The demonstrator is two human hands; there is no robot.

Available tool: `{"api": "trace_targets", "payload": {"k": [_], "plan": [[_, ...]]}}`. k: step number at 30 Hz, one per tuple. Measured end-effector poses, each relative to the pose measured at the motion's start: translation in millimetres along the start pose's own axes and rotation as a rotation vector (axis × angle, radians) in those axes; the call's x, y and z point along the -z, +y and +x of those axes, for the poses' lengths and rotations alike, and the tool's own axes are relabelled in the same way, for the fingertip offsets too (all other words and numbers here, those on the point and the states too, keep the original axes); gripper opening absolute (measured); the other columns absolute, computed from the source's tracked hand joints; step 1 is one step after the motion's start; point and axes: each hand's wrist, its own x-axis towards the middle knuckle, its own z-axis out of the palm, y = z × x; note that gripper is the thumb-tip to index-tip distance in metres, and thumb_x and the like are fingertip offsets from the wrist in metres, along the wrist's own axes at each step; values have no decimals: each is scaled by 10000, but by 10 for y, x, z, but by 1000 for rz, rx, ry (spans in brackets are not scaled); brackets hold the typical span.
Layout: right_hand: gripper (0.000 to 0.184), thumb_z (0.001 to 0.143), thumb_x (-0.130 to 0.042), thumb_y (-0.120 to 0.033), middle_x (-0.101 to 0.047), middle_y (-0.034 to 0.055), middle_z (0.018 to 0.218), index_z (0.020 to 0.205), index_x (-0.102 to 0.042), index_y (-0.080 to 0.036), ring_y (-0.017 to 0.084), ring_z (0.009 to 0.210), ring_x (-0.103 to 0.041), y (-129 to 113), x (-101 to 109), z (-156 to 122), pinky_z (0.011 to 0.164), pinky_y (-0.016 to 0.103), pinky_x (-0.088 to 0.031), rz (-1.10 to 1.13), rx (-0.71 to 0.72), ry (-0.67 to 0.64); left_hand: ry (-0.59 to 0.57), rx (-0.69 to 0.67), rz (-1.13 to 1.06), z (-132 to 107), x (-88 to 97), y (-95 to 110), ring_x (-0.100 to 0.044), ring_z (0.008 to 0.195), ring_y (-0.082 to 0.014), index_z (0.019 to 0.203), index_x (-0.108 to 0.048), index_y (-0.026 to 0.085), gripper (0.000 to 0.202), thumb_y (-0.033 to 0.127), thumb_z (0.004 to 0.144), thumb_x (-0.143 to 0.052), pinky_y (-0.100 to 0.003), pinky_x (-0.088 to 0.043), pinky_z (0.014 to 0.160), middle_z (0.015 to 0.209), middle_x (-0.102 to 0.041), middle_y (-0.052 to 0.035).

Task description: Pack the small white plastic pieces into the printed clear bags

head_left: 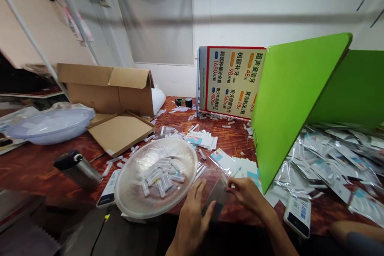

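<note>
My left hand [193, 212], at the table's front edge, is closed around the lower side of a thin, greyish flat packet [218, 195] that looks like a clear plastic sleeve. With its fingertips pinched, my right hand [247, 194] grips the upper right corner of the same packet. Whether anything lies inside it I cannot tell. Left of my hands stands a translucent bowl [126, 184] holding several small whitish plastic pieces [163, 174]. Printed cards [223, 160] in clear sleeves lie just beyond my hands, and more cards [201, 139] are stacked farther back.
A green board [297, 100] rises at the right beside a heap of sleeved cards [333, 160]. White phone-shaped devices [298, 214] lie near the front edge. A steel tumbler [79, 170], a cardboard box [108, 90] and a bluish basin [54, 126] occupy the left. Another person's arm [357, 234] shows lower right.
</note>
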Motion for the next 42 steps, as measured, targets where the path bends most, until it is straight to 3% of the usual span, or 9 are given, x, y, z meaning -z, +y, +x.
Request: {"api": "trace_targets", "payload": {"k": [3,5,8,10,13,18,27,31,42], "plan": [[198,888,-661,-402,-693,11,733,811,-704,-224,179,679,-610,-115,-59,-301,656,257,-388,258,33,47,-327,220,-201,53,-198,-26,-666,1054,-312,1148,-709,133,415,393,832,-637,-397,-516,938,1122,-729,-134],[328,878,-653,-520,-637,4,669,772,-669,-209,165,633,-560,-36,-159,-411,636,260,-401,409,-104,278,-492,405,-390,20,-288,-83,-654,810,-243,984,-735,100,438,497,829,-633,-310,-511,745,878,-731,-90],[548,820,-601,-726,-522,-13,546,651,-543,-208,135,530,-469,184,-402,-494,551,260,-389,683,-381,636,-516,641,-615,-98,-309,-140,-537,644,-153,911,-713,80,585,628,708,-740,-230,-398,574,751,-658,-49],[618,744,-598,-816,-481,-25,508,635,-485,-218,115,460,-422,270,-588,-510,457,244,-335,896,-543,676,-547,729,-710,-178,-260,-134,-493,618,-127,893,-709,83,620,642,639,-797,-211,-348,540,735,-629,-36],[668,638,-642,-866,-473,-40,521,664,-458,-224,86,386,-374,214,-817,-486,359,212,-214,1124,-694,613,-621,768,-748,-255,-169,-106,-467,610,-113,874,-712,90,613,611,582,-849,-201,-328,527,722,-606,-19],[664,650,-662,-845,-464,-51,562,684,-454,-216,68,402,-356,-40,-956,-397,362,202,-245,1204,-612,508,-670,811,-697,-323,-100,-190,-421,555,-88,817,-683,96,577,574,553,-872,-193,-300,484,664,-560,10],[421,826,-709,-599,-590,12,898,969,-604,-216,122,670,-522,-77,-681,-668,595,240,-428,1288,-349,-1,-680,849,-628,-400,60,-367,-451,519,-89,804,-671,108,543,566,575,-853,-183,-316,442,639,-570,13],[438,766,-795,-542,-614,9,851,985,-598,-217,120,633,-521,-68,-657,-772,580,242,-421,1356,-357,-44,-718,866,-555,-400,114,-405,-454,517,-99,815,-674,104,564,570,556,-860,-191,-317,438,636,-571,9],[351,791,-751,-549,-638,46,810,808,-817,-205,199,796,-557,-64,-688,-730,737,310,-419,820,-226,-331,-728,778,-828,-561,206,-463,-459,579,-95,909,-746,101,701,718,583,-800,-194,-334,559,732,-619,-19]]}}
